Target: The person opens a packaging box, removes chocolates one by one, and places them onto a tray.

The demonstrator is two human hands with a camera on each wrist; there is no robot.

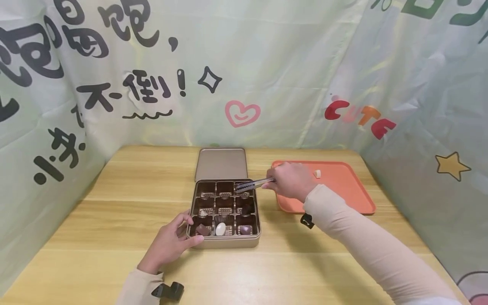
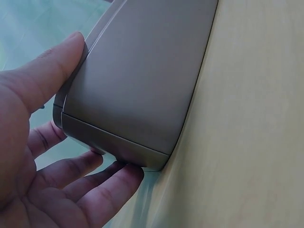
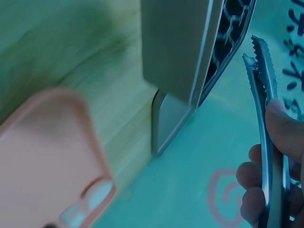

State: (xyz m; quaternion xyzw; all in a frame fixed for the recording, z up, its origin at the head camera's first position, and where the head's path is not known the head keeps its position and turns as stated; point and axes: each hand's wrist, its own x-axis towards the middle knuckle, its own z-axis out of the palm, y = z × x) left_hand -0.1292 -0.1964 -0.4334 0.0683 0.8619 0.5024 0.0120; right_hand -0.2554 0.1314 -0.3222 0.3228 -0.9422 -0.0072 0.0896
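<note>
A bronze-coloured tin [image 1: 230, 242] with a divided brown insert stands on the table in the head view. My left hand [image 1: 173, 241] holds its front left corner, thumb at the front and fingers along the left side [image 2: 114, 147]. My right hand [image 1: 291, 180] grips metal tongs [image 1: 249, 185], whose tips are over the tin's back right compartment. In the right wrist view the tongs' tips stand slightly apart; whether anything is between them I cannot tell. The front compartments hold a brown chocolate [image 1: 203, 230], a white egg-shaped candy [image 1: 220, 229] and a purple one [image 1: 245, 229].
Behind the tin lies its lid [image 1: 222, 163]. An orange tray [image 1: 343, 192] is on the right, partly under my right hand, with a small whitish piece [image 1: 317, 174] on it. A dark piece [image 1: 247, 209] sits in the middle right compartment. Printed cloth encloses the table's back and sides.
</note>
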